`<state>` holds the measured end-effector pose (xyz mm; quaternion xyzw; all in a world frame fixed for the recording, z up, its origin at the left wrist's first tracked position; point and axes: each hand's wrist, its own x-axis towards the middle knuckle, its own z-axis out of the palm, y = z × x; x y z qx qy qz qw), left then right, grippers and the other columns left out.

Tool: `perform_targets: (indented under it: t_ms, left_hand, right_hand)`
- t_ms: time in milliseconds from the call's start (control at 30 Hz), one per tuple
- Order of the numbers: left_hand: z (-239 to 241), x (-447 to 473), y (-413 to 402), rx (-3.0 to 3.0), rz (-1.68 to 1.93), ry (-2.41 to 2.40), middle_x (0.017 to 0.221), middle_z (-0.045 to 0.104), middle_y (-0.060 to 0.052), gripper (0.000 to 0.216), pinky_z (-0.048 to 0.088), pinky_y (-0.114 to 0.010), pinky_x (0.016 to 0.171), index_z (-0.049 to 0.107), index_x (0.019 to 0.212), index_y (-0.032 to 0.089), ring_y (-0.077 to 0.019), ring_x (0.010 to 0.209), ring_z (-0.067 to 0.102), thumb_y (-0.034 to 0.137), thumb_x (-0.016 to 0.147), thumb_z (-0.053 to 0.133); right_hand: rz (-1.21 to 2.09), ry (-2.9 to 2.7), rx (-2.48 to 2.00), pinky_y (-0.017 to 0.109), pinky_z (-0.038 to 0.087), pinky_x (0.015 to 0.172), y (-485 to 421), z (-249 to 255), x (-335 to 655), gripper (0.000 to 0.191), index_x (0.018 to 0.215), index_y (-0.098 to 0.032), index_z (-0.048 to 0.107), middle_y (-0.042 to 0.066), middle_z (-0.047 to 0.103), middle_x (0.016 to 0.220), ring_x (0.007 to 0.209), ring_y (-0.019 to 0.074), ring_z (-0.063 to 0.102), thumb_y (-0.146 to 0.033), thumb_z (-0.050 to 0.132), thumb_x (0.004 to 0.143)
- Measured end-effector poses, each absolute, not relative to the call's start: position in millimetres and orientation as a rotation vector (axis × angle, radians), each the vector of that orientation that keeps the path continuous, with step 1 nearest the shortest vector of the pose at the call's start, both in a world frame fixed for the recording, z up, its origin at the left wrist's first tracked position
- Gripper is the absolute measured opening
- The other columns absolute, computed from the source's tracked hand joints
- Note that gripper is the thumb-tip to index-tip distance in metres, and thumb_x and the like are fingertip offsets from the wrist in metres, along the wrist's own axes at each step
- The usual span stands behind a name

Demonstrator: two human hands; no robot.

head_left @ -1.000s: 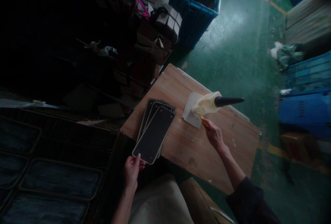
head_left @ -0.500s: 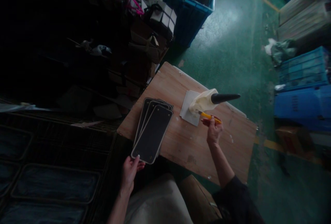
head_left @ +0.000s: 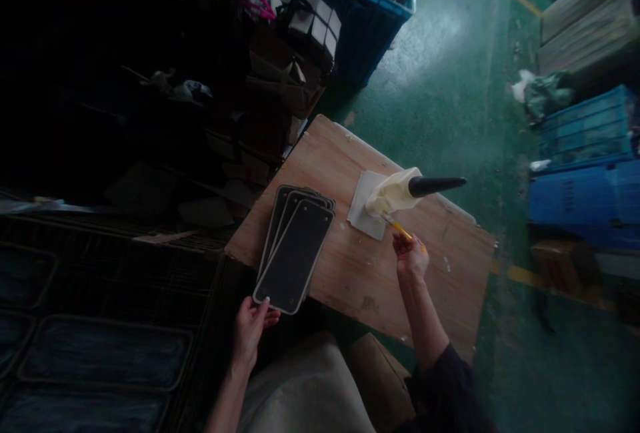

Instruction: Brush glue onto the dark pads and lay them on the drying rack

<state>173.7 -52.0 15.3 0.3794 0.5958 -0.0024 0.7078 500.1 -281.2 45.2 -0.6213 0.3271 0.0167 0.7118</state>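
My left hand point(head_left: 253, 326) pinches the near corner of a dark rounded rectangular panel point(head_left: 295, 256) with a pale edge and small studs at its corners. That panel lies fanned on top of several similar ones. My right hand point(head_left: 411, 258) is closed around the yellow handle of a brush point(head_left: 401, 229). The brush's tip meets the mouth of a cream-coloured container point(head_left: 395, 191) lying on its side, with a black tapered piece point(head_left: 435, 185) at its far end. Beneath the container is a pale square sheet point(head_left: 361, 209). Whether the brush tip is inside the container, I cannot tell.
A wooden tabletop point(head_left: 350, 279) carries the panels and container. Boxes and bundles point(head_left: 285, 79) crowd the dark left side. A blue crate point(head_left: 367, 13) stands behind the table, and more blue crates point(head_left: 585, 133) line the right. At lower left lie dark panels on a rack point(head_left: 105, 353).
My right hand has turned and drawn slightly back toward me, with the brush tilting more steeply. My left hand keeps its hold on the panel. The view has shifted slightly.
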Motion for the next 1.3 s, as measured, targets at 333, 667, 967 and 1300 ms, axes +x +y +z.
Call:
perform_targets:
  t_ms: [333,667,967,1300]
  left_hand:
    - [14.7,172.0,-49.1,0.851,-0.036,1.299,0.076,0.071,-0.005,0.043,0.060,-0.026,0.057,0.054,0.095,0.015,-0.0192,0.065,0.072,0.043,0.072,0.076]
    - [11.2,169.9,-48.8,0.963,0.037,1.321,0.070,0.069,-0.002,0.042,0.057,-0.023,0.052,0.056,0.090,0.015,-0.0166,0.061,0.070,0.046,0.070,0.076]
    - [14.3,177.2,-43.4,0.958,0.051,1.296,0.062,0.063,0.003,0.040,0.057,-0.027,0.046,0.049,0.087,0.018,-0.0196,0.053,0.069,0.050,0.073,0.069]
    - [15.4,164.0,-51.0,0.846,0.090,1.179,0.071,0.067,0.002,0.036,0.059,-0.028,0.057,0.047,0.093,0.019,-0.0177,0.060,0.071,0.047,0.079,0.066]
  right_hand:
    - [0.125,0.677,-1.383,0.024,0.058,0.063,-277.0,40.4,513.6,0.011,0.089,-0.017,0.056,0.001,0.071,0.071,0.068,0.0146,0.071,-0.025,0.057,0.083]
    - [0.047,0.031,-1.999,0.030,0.056,0.071,-280.3,66.7,497.0,0.038,0.111,-0.017,0.062,0.002,0.070,0.079,0.071,0.0154,0.068,-0.045,0.061,0.086]
    - [0.167,-0.471,-2.468,0.031,0.049,0.083,-275.8,76.0,469.0,0.028,0.111,-0.025,0.068,0.005,0.071,0.105,0.089,0.0211,0.066,-0.041,0.056,0.091]
    - [0.364,-0.748,-2.239,0.030,0.052,0.080,-189.8,101.7,421.5,0.027,0.119,-0.024,0.062,0.005,0.071,0.105,0.091,0.0188,0.068,-0.035,0.051,0.097]
